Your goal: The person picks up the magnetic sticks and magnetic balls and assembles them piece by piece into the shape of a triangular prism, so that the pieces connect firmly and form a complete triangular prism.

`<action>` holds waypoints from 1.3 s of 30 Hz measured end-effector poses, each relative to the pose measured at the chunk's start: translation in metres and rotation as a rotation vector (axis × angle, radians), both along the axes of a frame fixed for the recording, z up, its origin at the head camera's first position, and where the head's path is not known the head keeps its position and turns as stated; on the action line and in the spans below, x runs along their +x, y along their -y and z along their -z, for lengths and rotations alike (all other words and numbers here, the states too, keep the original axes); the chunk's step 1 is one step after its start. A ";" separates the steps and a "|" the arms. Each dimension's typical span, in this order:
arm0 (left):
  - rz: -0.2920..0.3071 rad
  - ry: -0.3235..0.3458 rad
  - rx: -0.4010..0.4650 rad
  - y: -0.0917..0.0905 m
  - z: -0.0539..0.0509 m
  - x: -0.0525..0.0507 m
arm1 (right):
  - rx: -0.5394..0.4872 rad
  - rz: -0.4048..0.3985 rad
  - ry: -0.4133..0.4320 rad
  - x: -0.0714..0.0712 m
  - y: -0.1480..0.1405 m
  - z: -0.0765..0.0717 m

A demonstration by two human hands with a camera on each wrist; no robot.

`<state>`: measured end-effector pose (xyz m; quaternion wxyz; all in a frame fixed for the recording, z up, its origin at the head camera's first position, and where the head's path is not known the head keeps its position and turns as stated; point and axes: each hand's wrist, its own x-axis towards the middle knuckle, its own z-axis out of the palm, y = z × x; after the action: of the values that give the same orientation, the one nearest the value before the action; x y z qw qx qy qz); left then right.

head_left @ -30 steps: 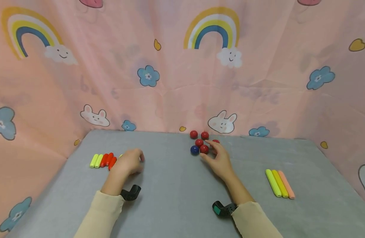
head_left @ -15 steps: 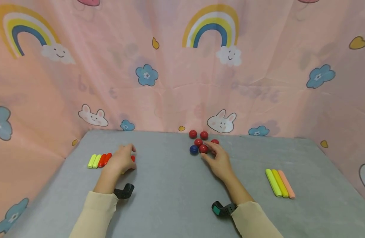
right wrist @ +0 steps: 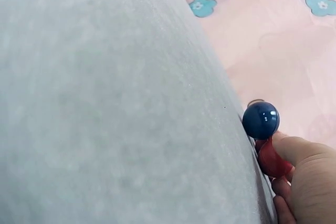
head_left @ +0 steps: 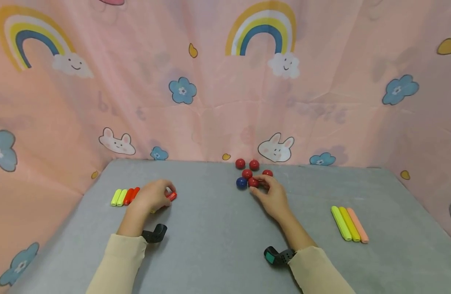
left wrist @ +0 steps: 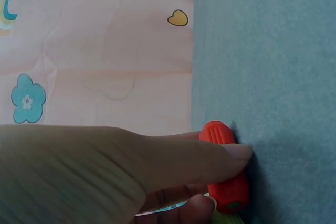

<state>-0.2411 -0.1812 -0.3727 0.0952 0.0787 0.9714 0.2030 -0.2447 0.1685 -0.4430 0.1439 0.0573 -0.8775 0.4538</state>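
In the head view my left hand (head_left: 152, 197) is at the left of the grey table, pinching a stubby red highlighter (left wrist: 230, 190) between thumb and fingers. A pale yellow-green piece (left wrist: 227, 218) shows beneath it, mostly hidden. To that hand's left lie two short yellow-green highlighters (head_left: 118, 197) and two red ones (head_left: 129, 197), side by side. Near the back edge my right hand (head_left: 274, 201) holds a glossy red ball (right wrist: 273, 161) between thumb and forefinger. A blue ball (head_left: 241, 183) sits just left of it.
Several more red balls (head_left: 240, 163) stand at the table's back edge, behind the right hand. Three longer sticks (head_left: 350, 224), yellow-green, yellow and peach, lie together on the right. A pink printed curtain (head_left: 210, 122) hangs behind the grey table (head_left: 210, 245).
My left hand shifted left and slightly toward me, then a little right; the red highlighter now shows at its fingertips. The right hand stays at the red ball, its finger and thumb closer round it.
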 end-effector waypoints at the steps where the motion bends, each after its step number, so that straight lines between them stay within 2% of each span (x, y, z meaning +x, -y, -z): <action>1: 0.008 -0.003 -0.003 -0.001 0.000 -0.001 | -0.001 0.006 -0.001 0.000 0.000 0.000; 5: 0.025 -0.007 0.001 -0.003 0.000 -0.002 | 0.028 0.016 -0.014 -0.001 -0.002 0.000; 11: 0.007 0.000 0.040 -0.006 0.003 -0.001 | 0.092 -0.009 -0.051 0.002 -0.003 0.000; 21: 0.011 -0.028 -0.008 -0.006 0.006 0.001 | 0.035 -0.003 0.042 0.004 0.002 -0.001; 25: 0.035 -0.062 -0.007 -0.010 0.004 -0.001 | 0.047 0.008 0.050 0.002 0.002 -0.003; 27: 0.070 -0.093 0.017 -0.017 0.004 -0.004 | 0.062 0.013 0.037 0.002 0.001 -0.004; 30: 0.128 -0.104 0.114 -0.034 0.008 -0.006 | 0.066 0.013 0.021 0.001 -0.001 -0.004; 33: 0.201 -0.061 0.285 -0.058 0.013 -0.004 | 0.062 0.019 0.012 0.001 -0.003 -0.004; 36: 0.232 0.027 0.488 -0.081 0.021 0.000 | 0.046 0.024 -0.002 0.000 -0.004 -0.003; 39: 0.208 0.066 0.657 -0.099 0.031 0.005 | 0.018 0.024 -0.028 0.000 -0.003 -0.002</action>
<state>-0.2359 -0.0822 -0.4038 0.1163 0.1972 0.8373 0.4964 -0.2451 0.1720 -0.4406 0.1610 0.0544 -0.8800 0.4435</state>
